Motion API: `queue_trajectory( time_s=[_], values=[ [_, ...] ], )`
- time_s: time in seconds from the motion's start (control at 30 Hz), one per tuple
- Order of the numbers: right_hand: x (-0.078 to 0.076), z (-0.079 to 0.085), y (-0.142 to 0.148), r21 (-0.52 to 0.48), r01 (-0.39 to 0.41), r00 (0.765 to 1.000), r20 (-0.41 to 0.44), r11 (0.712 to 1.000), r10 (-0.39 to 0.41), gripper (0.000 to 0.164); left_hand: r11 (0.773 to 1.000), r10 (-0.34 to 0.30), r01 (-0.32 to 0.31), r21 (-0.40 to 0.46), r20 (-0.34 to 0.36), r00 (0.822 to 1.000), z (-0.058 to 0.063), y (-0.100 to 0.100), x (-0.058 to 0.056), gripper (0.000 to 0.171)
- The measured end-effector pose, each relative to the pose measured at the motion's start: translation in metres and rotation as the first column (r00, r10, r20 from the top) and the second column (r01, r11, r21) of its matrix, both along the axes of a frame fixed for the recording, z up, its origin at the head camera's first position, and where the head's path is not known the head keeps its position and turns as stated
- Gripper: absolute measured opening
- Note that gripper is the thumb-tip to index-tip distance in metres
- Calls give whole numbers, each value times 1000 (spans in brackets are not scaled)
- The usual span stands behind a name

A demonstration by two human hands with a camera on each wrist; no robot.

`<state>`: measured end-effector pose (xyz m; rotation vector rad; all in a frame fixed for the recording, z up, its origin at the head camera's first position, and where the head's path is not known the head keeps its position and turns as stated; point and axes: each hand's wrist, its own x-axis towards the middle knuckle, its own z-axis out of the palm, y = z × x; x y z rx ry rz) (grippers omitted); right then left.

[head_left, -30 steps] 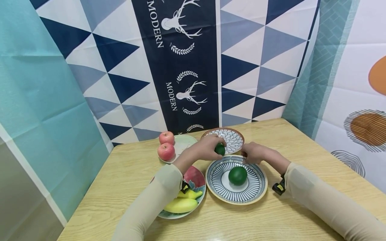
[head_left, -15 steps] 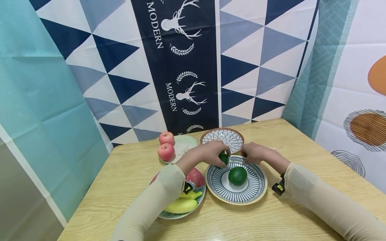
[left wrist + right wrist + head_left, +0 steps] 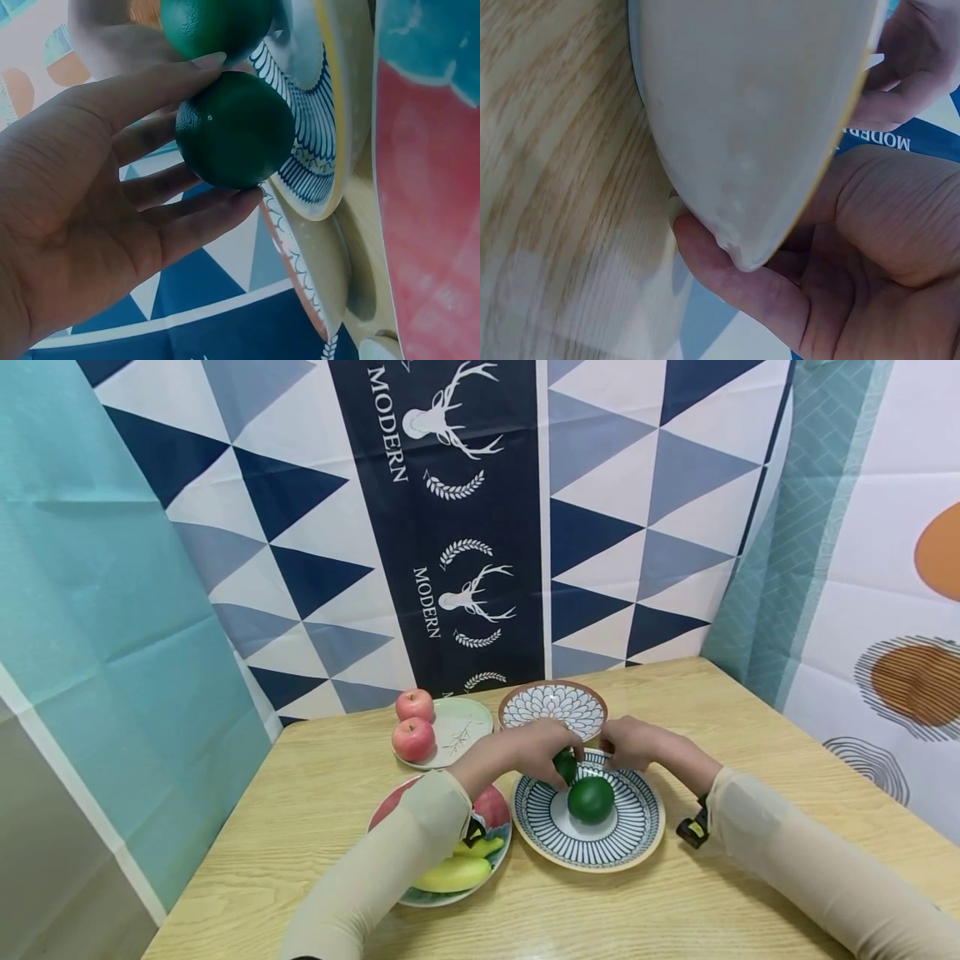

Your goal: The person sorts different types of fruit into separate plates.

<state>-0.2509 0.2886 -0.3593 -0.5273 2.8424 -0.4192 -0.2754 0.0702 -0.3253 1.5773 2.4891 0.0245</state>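
My left hand holds a dark green round fruit over the left back part of the blue-and-white striped plate. In the left wrist view its thumb lies on one side of the fruit and its fingers on the other. A second dark green fruit sits in the middle of that plate, close beside the held one. My right hand grips the plate's back right rim, one finger under the edge in the right wrist view.
Left of the striped plate stands a pink-and-green plate with yellow bananas, partly behind my left sleeve. Behind it, two red apples sit on a pale green plate. A brown-rimmed patterned bowl stands at the back.
My left hand has carried the green fruit from in front of the patterned bowl forward and right, over the striped plate. My right hand has stayed at the rim.
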Motion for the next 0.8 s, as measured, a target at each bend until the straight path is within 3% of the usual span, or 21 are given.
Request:
queue_trajectory(
  time_s=[0.27, 0.37, 0.6, 0.8],
  values=[
    [0, -1, 0, -6, 3, 1000, 8, 1000, -3, 16, 999, -34, 33, -29, -40, 999, -4, 4, 1, 47],
    [-1, -2, 0, -4, 1, 1000, 8, 1000, -1, 16, 999, -20, 19, -33, -33, 999, -3, 3, 2, 49],
    [-2, -1, -1, 7, -5, 1000, 5, 1000, 5, 17, 999, 27, -27, -37, 0, 1000, 8, -3, 6, 56],
    [-3, 2, -1, 15, 0, 1000, 18, 1000, 0, 17, 999, 48, -48, -17, -3, 999, 17, -11, 6, 53]
  ],
)
